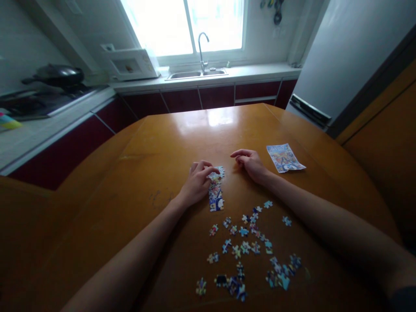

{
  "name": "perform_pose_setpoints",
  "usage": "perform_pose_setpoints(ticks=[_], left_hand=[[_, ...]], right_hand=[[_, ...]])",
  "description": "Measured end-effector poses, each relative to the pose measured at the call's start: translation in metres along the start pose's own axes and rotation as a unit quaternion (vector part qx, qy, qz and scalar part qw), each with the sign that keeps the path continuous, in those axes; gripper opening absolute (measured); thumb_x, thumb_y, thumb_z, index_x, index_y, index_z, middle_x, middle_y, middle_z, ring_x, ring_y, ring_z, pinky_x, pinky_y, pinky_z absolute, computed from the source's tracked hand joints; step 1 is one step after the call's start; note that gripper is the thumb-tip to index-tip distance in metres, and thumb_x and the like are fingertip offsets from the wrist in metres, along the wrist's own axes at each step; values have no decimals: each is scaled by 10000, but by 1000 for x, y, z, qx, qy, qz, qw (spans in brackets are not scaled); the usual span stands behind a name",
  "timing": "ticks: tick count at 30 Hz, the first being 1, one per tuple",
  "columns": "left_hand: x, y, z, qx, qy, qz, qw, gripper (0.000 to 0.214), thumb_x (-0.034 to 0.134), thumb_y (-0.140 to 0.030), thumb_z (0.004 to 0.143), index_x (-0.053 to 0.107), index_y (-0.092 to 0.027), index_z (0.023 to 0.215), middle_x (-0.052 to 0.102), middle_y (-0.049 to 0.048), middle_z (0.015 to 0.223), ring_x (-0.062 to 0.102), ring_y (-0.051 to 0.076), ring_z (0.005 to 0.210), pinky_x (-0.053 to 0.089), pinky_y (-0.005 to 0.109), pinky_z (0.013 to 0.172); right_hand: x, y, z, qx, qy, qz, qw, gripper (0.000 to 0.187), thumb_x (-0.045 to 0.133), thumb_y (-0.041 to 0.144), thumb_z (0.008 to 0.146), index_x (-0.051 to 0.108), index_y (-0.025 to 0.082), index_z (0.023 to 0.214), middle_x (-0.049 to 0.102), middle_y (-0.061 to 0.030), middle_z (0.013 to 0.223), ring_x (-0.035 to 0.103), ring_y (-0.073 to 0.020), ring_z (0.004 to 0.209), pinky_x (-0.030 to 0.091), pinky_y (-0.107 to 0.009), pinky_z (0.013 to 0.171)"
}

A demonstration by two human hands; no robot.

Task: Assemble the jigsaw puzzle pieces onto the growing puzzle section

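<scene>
A narrow strip of joined jigsaw pieces point(216, 196) lies on the wooden table in front of me. My left hand point(196, 183) rests at the strip's left edge, fingers apart, with the index finger reaching over its upper part and covering some of it. To the right of the strip, my right hand point(251, 164) is just above or on the table. Its index finger stretches out to the left while the other fingers curl loosely, and I see nothing in it. Loose jigsaw pieces point(243, 231) are scattered nearer to me, some in small heaps point(235, 287).
A creased picture sheet point(284, 157) lies right of my right hand on the table point(162, 147). Beyond the table are a counter with a sink point(185, 75), a microwave point(131, 64), a pan point(58, 76) on the stove and a fridge point(351, 56).
</scene>
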State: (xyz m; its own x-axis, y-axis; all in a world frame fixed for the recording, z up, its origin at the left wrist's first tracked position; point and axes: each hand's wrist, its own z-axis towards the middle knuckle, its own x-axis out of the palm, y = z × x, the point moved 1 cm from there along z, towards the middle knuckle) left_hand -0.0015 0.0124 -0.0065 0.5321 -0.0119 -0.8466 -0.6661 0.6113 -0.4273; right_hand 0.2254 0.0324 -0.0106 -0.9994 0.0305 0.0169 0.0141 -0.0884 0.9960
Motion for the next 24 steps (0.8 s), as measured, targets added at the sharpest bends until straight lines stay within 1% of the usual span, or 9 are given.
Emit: perform_pose_setpoints(ticks=[3,13,19,24], left_hand=[[-2,-2,1,-4,-5,-8,1000,441,445,-12,787,669,-253,1080,541,41,1120,435,227,1095,383,422,1029],[0,1,0,-3,2,7,1000,426,454,-29,813,689,-273,1072,530,39,1124,430,229,1097,383,420,1032],[0,1,0,-1,5,5,1000,409,487,-45,818,707,-285,1066,534,37,1120,434,227,1085,383,422,1031],[0,1,0,-2,12,9,1000,395,491,-45,819,723,-292,1023,535,33,1117,434,224,1075,390,416,1019]], right_hand=[[-1,0,1,11,-3,27,1000,227,522,149,662,715,148,781,511,21,572,403,-96,528,308,-235,496],[0,-4,0,-8,11,-14,1000,261,512,203,668,734,151,795,526,18,575,416,-105,527,306,-235,475],[1,-1,-2,-10,14,-38,999,255,514,205,683,734,148,798,515,24,552,393,-93,493,274,-224,444],[2,2,-4,-14,11,-69,997,273,498,202,672,736,147,794,521,24,546,392,-94,476,260,-225,427]])
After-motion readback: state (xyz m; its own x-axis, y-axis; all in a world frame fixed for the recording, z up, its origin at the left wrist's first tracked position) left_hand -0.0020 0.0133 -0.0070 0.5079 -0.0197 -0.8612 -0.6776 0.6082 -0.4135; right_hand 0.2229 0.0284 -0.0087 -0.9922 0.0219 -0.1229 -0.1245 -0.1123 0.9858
